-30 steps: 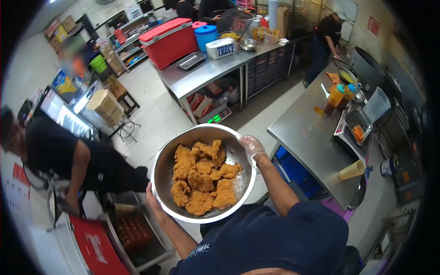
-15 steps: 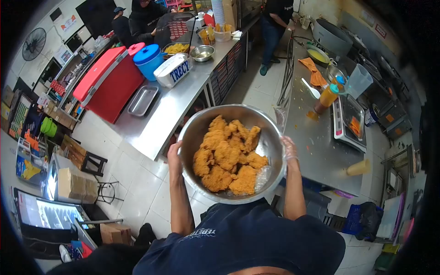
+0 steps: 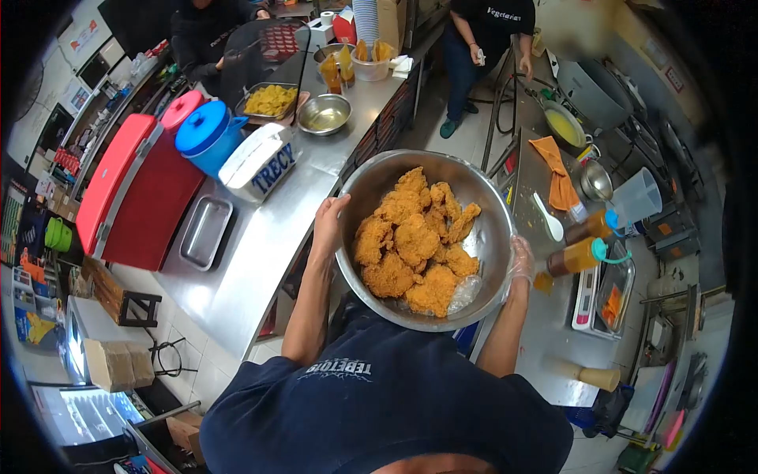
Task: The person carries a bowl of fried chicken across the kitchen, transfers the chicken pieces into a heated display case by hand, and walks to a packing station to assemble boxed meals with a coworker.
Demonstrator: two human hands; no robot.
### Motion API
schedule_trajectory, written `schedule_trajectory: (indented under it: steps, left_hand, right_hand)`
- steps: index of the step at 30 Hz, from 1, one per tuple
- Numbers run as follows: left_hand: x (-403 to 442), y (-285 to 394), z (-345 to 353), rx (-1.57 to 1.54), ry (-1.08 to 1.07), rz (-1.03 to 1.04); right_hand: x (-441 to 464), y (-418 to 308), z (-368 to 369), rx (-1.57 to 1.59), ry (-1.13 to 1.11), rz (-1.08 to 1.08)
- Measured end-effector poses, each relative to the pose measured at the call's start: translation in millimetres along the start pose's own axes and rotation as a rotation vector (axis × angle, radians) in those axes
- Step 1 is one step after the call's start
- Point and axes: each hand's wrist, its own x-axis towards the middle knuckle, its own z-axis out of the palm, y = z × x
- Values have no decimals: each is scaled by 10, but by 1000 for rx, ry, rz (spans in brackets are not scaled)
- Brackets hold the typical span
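Observation:
Between my two hands I carry a large steel mixing bowl [image 3: 485, 189]. Several pieces of breaded fried chicken [image 3: 414, 237] are heaped in it, and a crumpled clear plastic piece [image 3: 466, 294] lies at the lower right inside. My left hand [image 3: 328, 225] grips the rim on the left side. On the right side my right hand [image 3: 519, 265], in a clear plastic glove, holds the bowl's wall. Fingers under the bowl are partly hidden.
On the left steel counter [image 3: 260, 237] are a red cooler [image 3: 126, 189], a blue jug [image 3: 207, 138], a steel tray [image 3: 207, 233] and a small bowl [image 3: 324, 115]. The right counter [image 3: 537, 347] bears sauce bottles [image 3: 575, 258] and a scale [image 3: 588, 296]. A person [image 3: 482, 55] stands ahead.
I have moved forward with the bowl, into the space between the two counters. The person ahead now shows more fully, holding something small and white.

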Motion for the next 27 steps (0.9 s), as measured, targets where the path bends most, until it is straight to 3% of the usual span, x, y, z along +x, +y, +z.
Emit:
schedule_trajectory:
  steps: [6, 12, 14, 18, 20, 27]
  left_hand:
    - [1162, -19, 461, -61, -27, 12]
    - [2629, -382, 763, -189, 17, -22]
    - [3025, -436, 854, -188, 26, -101]
    - [3779, -710, 914, -85, 94, -136]
    - [3957, -642, 1021, -50, 200, -240]
    - [4402, -1132, 1217, -116, 491, -153]
  right_hand:
    - [976, -149, 430, -63, 32, -45]
    - [2325, -189, 1359, -63, -49, -43]
    - [2731, -327, 1648, -272, -183, -25]
    - [3656, -238, 2162, -157, -291, 54]
    - [4041, -102, 2415, -148, -360, 77]
    - [5111, 92, 3314, -192, -536, 82]
